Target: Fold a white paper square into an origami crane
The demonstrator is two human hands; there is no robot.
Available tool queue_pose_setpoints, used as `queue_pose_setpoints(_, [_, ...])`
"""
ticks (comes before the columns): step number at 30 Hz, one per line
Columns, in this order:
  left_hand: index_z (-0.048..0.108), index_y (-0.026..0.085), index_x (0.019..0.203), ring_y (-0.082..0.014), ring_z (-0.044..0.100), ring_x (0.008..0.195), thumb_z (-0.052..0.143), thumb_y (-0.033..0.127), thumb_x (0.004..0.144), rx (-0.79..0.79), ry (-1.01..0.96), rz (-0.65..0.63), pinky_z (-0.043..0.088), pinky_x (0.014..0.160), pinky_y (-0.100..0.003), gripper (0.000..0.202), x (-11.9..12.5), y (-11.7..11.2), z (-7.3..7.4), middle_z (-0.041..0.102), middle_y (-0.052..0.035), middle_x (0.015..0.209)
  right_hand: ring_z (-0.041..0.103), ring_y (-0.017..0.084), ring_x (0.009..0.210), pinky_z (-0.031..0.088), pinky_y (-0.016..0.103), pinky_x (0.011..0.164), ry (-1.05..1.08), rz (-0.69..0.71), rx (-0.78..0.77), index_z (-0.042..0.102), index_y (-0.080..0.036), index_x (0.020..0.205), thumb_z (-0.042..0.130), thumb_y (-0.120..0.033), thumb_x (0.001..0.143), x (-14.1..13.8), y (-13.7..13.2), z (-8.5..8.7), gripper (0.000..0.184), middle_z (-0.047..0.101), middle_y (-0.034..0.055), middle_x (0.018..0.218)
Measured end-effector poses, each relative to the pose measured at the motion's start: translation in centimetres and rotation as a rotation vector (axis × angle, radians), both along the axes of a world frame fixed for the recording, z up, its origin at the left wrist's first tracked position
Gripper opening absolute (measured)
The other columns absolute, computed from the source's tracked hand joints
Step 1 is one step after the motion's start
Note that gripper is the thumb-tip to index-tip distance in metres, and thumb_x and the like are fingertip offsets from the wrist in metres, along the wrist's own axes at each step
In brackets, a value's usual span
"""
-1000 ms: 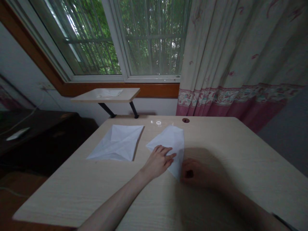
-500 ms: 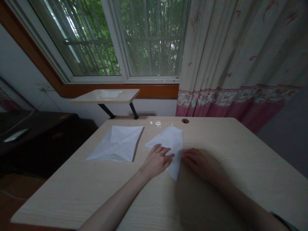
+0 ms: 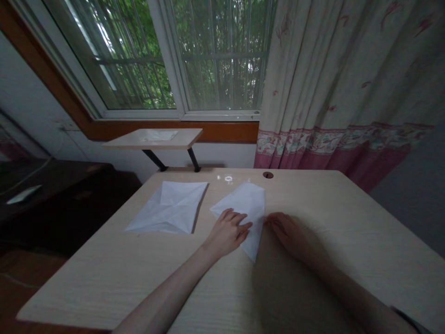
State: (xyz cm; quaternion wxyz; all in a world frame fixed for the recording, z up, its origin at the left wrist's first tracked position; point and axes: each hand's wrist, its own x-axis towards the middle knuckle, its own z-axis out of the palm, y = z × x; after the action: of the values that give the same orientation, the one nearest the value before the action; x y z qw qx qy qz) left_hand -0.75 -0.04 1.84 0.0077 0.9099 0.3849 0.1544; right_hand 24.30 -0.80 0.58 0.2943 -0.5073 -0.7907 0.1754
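Observation:
A white sheet of paper (image 3: 255, 199), folded into a pointed kite-like shape, lies in front of me on the table. My left hand (image 3: 229, 232) rests over its lower left part, fingers spread and palm down. At the paper's right edge is my right hand (image 3: 283, 229), with its fingers drawn together and their tips at the edge; the thumb is partly hidden in shadow. To the left lies a second white sheet (image 3: 177, 208), opened out, with crossing creases. Neither hand touches that one.
The pale wooden table (image 3: 330, 199) has a round cable hole (image 3: 268, 175) near its back edge. A small raised shelf (image 3: 187, 137) on black legs holds a white paper (image 3: 162, 135). Behind are a window and a curtain (image 3: 302, 93); a dark cabinet (image 3: 52, 199) stands left.
My right hand has shifted slightly right along the paper's edge, its fingers more bunched. My left hand and both sheets on the table stay in place.

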Motion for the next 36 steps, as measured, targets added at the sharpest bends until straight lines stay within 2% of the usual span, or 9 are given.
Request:
queue_pose_setpoints(10, [0.067,0.032,0.121,-0.0226,0.056,0.12,0.052,0.032,0.098,-0.018,-0.001,0.005,0.032,0.112,-0.049,0.027,0.0,-0.1,0.1,0.061,-0.0035,0.133,0.063,0.021,0.097,0.048,0.039,0.091,0.022,0.009,-0.012,0.063,-0.022,0.099,0.04,-0.022,0.094,-0.1,-0.1,0.2,0.023,0.069,0.0066,0.101])
queue_pose_setpoints(23, [0.067,0.031,0.118,-0.023,0.057,0.117,0.054,0.03,0.096,0.019,-0.039,0.026,0.035,0.11,-0.049,0.026,0.3,-0.2,-0.2,0.064,-0.0014,0.131,0.063,0.022,0.096,0.048,0.039,0.092,-0.095,0.002,-0.001,0.064,-0.021,0.098,0.04,-0.02,0.094,-0.3,0.0,0.5,0.025,0.069,0.0076,0.101])
queue_pose_setpoints(27, [0.07,0.028,0.11,-0.0224,0.06,0.113,0.056,0.028,0.094,0.062,-0.134,0.033,0.037,0.108,-0.047,0.021,0.5,-0.3,-0.3,0.066,-0.0006,0.127,0.064,0.021,0.096,0.05,0.039,0.09,-0.071,0.043,0.081,0.065,-0.022,0.099,0.04,-0.021,0.095,-0.2,0.0,0.4,0.026,0.07,0.0072,0.1])
queue_pose_setpoints(31, [0.07,0.023,0.103,-0.0214,0.062,0.107,0.053,0.026,0.095,0.103,-0.227,0.022,0.04,0.105,-0.046,0.02,0.5,-0.3,-0.1,0.07,-0.0021,0.12,0.064,0.023,0.097,0.052,0.042,0.089,0.017,0.043,0.227,0.065,-0.024,0.104,0.041,-0.021,0.095,0.0,0.0,-0.4,0.026,0.07,0.0069,0.101])
queue_pose_setpoints(36, [0.069,0.021,0.103,-0.0211,0.063,0.108,0.053,0.023,0.094,0.04,-0.229,-0.074,0.042,0.102,-0.043,0.018,0.5,-0.4,0.1,0.07,-0.0021,0.119,0.061,0.023,0.11,0.05,0.044,0.097,0.131,0.017,0.391,0.053,-0.027,0.127,0.045,-0.022,0.097,0.4,-0.1,-0.7,0.032,0.065,0.0085,0.117])
